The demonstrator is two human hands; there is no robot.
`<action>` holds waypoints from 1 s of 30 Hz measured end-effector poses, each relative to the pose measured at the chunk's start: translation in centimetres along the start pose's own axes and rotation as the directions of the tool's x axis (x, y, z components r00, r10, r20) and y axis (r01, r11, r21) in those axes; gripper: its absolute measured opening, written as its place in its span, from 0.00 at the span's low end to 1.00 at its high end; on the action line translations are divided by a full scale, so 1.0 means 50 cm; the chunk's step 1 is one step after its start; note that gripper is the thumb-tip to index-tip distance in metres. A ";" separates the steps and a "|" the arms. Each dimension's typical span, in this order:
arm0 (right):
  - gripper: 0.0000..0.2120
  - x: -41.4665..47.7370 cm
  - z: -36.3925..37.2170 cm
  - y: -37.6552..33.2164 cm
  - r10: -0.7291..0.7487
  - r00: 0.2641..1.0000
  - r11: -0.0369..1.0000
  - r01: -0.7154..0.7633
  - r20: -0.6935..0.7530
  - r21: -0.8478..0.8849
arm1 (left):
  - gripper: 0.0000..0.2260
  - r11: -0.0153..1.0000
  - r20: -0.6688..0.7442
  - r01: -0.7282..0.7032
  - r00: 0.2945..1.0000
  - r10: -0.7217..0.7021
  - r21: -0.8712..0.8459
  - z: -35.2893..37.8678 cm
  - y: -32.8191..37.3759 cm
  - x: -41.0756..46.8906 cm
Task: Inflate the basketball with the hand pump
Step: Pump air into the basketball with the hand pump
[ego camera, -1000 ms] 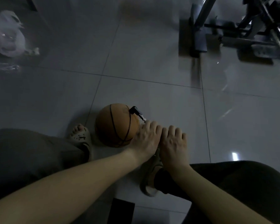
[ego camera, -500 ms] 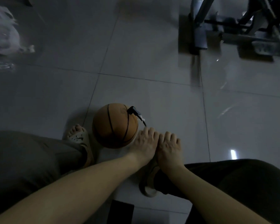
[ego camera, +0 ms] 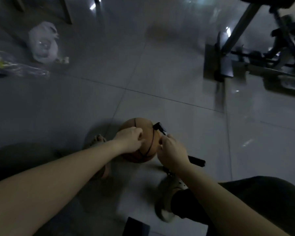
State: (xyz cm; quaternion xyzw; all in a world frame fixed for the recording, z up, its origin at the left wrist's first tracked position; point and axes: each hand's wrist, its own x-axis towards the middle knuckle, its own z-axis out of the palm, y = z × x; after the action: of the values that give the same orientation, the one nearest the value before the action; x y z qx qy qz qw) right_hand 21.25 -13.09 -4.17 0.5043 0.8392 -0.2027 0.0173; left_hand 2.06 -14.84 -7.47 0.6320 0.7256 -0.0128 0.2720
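Our right hand [ego camera: 172, 150] clutching the pump [ego camera: 196, 161], left hand [ego camera: 129, 139] grip unclear, we are risking the basketball [ego camera: 148, 142] rolling off the nozzle [ego camera: 158, 126].

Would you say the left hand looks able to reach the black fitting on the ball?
Probably yes: the left hand rests on the basketball, and the black fitting sits uncovered close by, nothing between them.

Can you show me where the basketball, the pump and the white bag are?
basketball [ego camera: 146, 126]: head view, on its orange top.
pump [ego camera: 197, 161]: head view, on the black handle end.
white bag [ego camera: 43, 43]: head view, on its middle.
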 end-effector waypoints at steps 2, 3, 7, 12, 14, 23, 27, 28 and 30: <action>0.05 0.058 0.038 -0.030 -0.028 0.996 0.999 0.026 0.088 0.022 | 0.18 0.986 -0.019 0.150 0.988 -0.152 -0.078 0.000 -0.057 0.017; 0.06 0.088 0.061 -0.038 -0.033 0.990 0.999 0.029 0.134 0.025 | 0.20 0.970 -0.032 0.210 0.976 -0.215 -0.124 0.001 -0.078 0.026; 0.11 0.174 0.106 -0.042 0.153 0.939 0.972 -0.199 0.309 0.123 | 0.35 0.897 -0.019 0.337 0.934 -0.357 -0.287 0.040 -0.142 0.074; 0.23 0.206 0.130 -0.027 0.330 0.832 0.780 -0.506 0.447 0.367 | 0.49 0.825 0.074 0.350 0.932 -0.356 -0.443 0.096 -0.153 0.124; 0.24 0.216 0.150 -0.021 0.359 0.824 0.740 -0.537 0.438 0.405 | 0.48 0.824 0.040 0.340 0.931 -0.363 -0.453 0.116 -0.155 0.133; 0.20 0.258 0.171 0.000 0.401 0.791 0.751 -0.573 0.463 0.329 | 0.47 0.818 0.005 0.378 0.909 -0.417 -0.433 0.111 -0.140 0.161; 0.19 0.278 0.175 -0.007 0.419 0.777 0.770 -0.578 0.470 0.270 | 0.46 0.815 0.015 0.399 0.901 -0.433 -0.420 0.101 -0.135 0.170; 0.19 0.281 0.172 -0.010 0.425 0.774 0.770 -0.582 0.468 0.263 | 0.46 0.814 0.021 0.400 0.901 -0.433 -0.421 0.098 -0.134 0.173; 0.19 0.283 0.172 -0.010 0.428 0.779 0.766 -0.582 0.458 0.272 | 0.46 0.815 0.033 0.401 0.903 -0.428 -0.418 0.090 -0.132 0.179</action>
State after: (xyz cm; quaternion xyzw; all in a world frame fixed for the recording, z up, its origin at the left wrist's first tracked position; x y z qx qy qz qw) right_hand 12.36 -4.49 -15.20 0.6599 0.5898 -0.4479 0.1266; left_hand -2.80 -9.66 -17.11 0.3866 0.8396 0.1023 0.3677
